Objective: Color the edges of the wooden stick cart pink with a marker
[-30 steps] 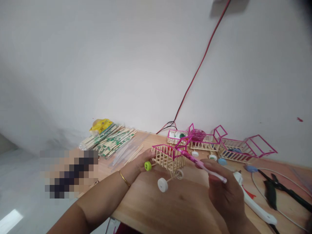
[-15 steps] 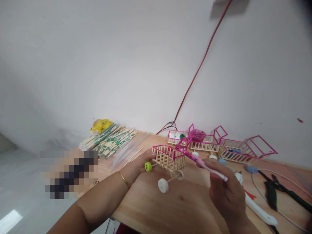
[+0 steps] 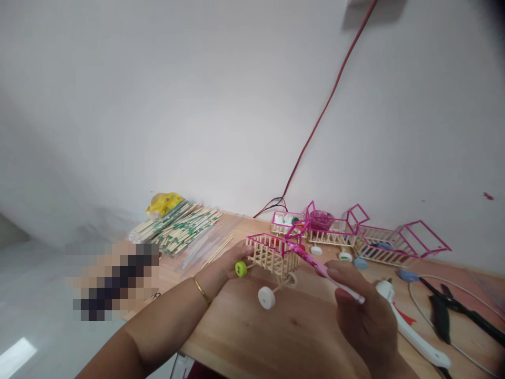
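- Pale wall (image 3: 221, 105) behind, wooden table (image 3: 236, 337) below
- Right hand (image 3: 365, 310) pinches the brush (image 3: 319, 267), whose pink-smeared end meets the cart's pink rim; an overlong stroke could smear the bare slats below
- Left hand (image 3: 233, 260) grasps the cart (image 3: 276, 261) by its side, fingertips mostly hidden; too hard a squeeze might crack a stick joint
- Cart sits between the hands, over the table; I cannot tell whether its wheels (image 3: 266, 298) bear weight, so a slack grip might let it roll or tip
- Other carts (image 3: 333, 237) stand close behind; a careless brush swing could mark or knock them
- Glue gun (image 3: 420, 337) lies just beside the right hand; if hot, it could burn a lowered wrist
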A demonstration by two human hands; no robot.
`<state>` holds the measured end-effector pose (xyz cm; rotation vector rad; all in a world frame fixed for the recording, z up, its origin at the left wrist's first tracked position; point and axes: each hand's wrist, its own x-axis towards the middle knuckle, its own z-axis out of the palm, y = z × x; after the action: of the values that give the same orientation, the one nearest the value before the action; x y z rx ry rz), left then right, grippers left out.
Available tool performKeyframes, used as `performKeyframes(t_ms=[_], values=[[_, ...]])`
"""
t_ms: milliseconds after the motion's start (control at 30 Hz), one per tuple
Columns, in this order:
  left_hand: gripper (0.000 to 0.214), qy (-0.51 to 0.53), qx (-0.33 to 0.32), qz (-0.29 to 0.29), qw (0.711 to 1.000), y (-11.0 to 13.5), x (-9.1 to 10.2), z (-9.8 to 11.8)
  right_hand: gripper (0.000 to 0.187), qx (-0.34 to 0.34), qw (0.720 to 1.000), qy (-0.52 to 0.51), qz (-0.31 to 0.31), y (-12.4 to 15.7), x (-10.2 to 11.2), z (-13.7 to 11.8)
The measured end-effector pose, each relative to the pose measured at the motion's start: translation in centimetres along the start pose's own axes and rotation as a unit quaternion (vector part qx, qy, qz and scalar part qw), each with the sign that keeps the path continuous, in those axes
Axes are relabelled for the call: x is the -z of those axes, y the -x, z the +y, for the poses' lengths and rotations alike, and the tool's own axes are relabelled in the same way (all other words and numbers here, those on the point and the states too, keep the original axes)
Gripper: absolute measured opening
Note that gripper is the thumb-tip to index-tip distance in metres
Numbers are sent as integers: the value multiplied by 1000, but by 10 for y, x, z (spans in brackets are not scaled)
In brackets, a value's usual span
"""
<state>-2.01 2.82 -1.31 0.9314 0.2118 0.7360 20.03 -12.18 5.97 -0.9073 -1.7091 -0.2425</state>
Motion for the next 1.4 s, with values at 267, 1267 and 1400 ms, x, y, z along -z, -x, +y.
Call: performKeyframes(t_ms=[267,1267,1400], values=[[51,3,0,-2,1000,0,-3,0,18,4,1000,25,-10,1,0,1],[70,-85,-87,52,991,-8,-22,4,27,47,995,76,-45,5,-12,13],[67,-90,-98,70,989,-9,-18,1,26,42,995,79,-37,5,-11,12]])
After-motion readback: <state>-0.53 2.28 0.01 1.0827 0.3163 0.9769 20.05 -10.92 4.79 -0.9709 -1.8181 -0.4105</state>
